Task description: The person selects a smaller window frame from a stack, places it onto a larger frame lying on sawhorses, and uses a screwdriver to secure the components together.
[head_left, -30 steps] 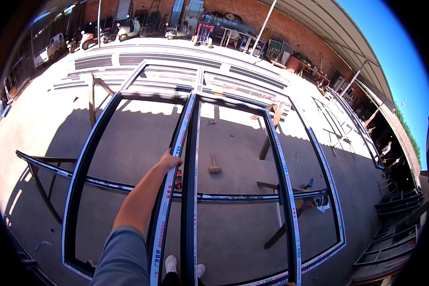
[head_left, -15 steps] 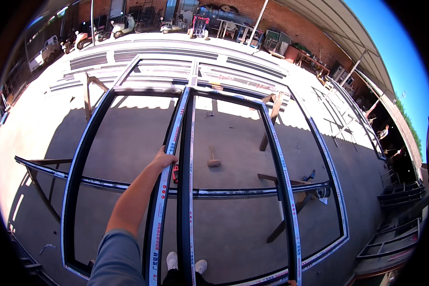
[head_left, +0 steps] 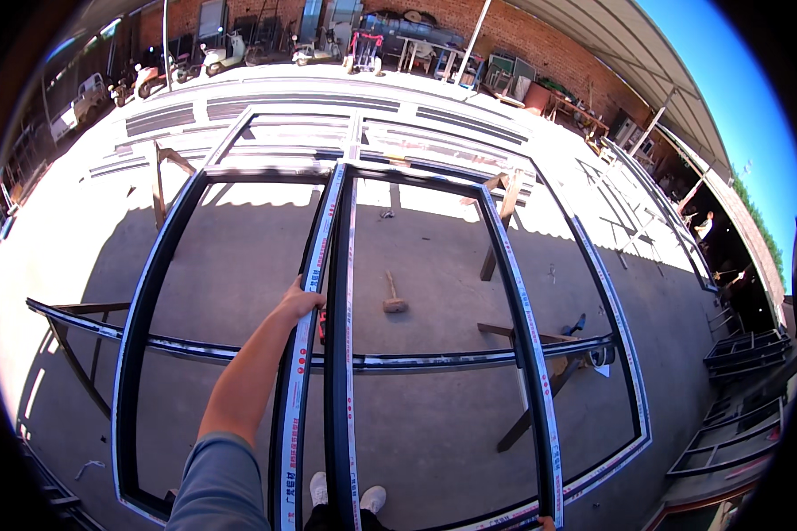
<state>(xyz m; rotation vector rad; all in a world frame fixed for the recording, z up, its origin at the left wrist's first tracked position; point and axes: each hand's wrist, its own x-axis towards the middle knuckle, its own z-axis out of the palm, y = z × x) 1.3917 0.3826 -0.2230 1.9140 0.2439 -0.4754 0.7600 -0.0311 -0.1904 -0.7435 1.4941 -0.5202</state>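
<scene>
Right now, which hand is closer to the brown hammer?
Left: the left hand is left of the hammer; the right hand is farther off, right of it, at the picture's lower edge.

I find a large black rectangular metal frame (head_left: 138, 310), edged in pale film, roughly level. My left grip (head_left: 301, 302) holds its long film-covered dividing bar (head_left: 302, 350). A narrower black rectangular metal frame (head_left: 532, 354) lies right of it, a slim gap between.

Left of the mallet (head_left: 396, 305), a red tool (head_left: 322, 328) is partly hidden between frame bars (head_left: 296, 389). Below and right of it, the view's lower edge crops the right hand (head_left: 546, 523), its grip unclear.
</scene>
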